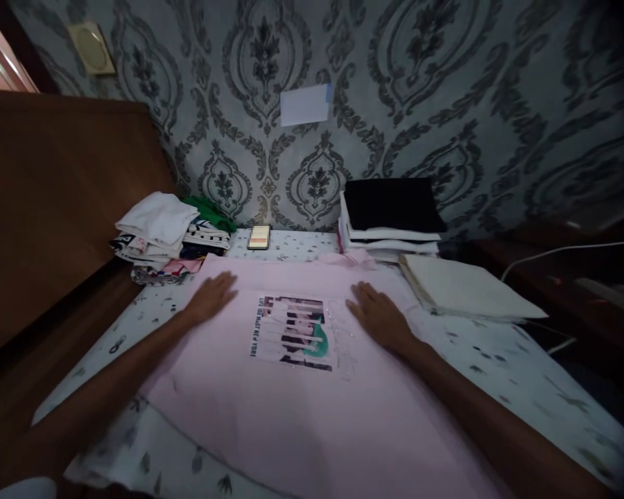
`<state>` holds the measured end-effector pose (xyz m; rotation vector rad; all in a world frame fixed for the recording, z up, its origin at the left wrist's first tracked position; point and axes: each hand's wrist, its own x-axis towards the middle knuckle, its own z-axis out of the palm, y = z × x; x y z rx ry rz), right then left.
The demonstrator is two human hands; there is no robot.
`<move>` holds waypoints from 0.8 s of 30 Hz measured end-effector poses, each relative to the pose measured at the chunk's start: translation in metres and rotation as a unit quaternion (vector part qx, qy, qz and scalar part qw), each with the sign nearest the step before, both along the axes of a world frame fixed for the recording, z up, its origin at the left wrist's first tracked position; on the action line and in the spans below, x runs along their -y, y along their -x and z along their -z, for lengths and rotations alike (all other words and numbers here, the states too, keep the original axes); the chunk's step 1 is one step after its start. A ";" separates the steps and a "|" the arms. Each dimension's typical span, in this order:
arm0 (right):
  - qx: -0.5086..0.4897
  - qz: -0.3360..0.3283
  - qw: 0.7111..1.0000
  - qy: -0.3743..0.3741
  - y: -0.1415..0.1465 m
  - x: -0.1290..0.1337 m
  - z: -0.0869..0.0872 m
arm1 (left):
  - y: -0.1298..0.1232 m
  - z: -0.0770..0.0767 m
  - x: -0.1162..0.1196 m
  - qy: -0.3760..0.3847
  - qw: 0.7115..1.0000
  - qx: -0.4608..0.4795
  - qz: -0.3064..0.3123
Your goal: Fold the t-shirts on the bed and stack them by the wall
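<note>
A pink shirt (291,409) lies spread out over a leaf-patterned white sheet, its printed picture (296,333) turned sideways near the middle. My left hand (212,296) rests flat on the shirt to the left of the print, fingers extended and holding nothing. On the other side of the print, my right hand (378,313) is also laid on the pink fabric with its fingers stretched out and nothing in it.
Behind on the left sits a pile of folded clothes (159,225), with a phone (258,237) beside it. A stack topped by black cloth (392,204) and a cream folded cloth (468,287) are at the right. A patterned wall (265,159) stands behind; brown wooden furniture (67,201) is at the left.
</note>
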<state>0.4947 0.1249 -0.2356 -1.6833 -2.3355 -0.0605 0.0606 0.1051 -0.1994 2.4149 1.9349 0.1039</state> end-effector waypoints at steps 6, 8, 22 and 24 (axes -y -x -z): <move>0.029 0.070 0.997 0.009 -0.011 0.012 -0.022 | 0.050 -0.016 -0.010 -0.033 0.996 -0.021 -0.080; 0.026 0.058 0.998 0.001 0.004 0.037 -0.023 | 0.035 -0.015 0.011 -0.046 0.996 -0.025 -0.068; -0.027 0.044 0.999 -0.016 -0.048 0.136 -0.015 | 0.049 -0.012 0.108 -0.008 0.998 -0.066 -0.002; -0.044 0.051 0.998 0.003 -0.050 0.144 -0.024 | 0.062 -0.010 0.109 -0.045 0.996 -0.070 0.006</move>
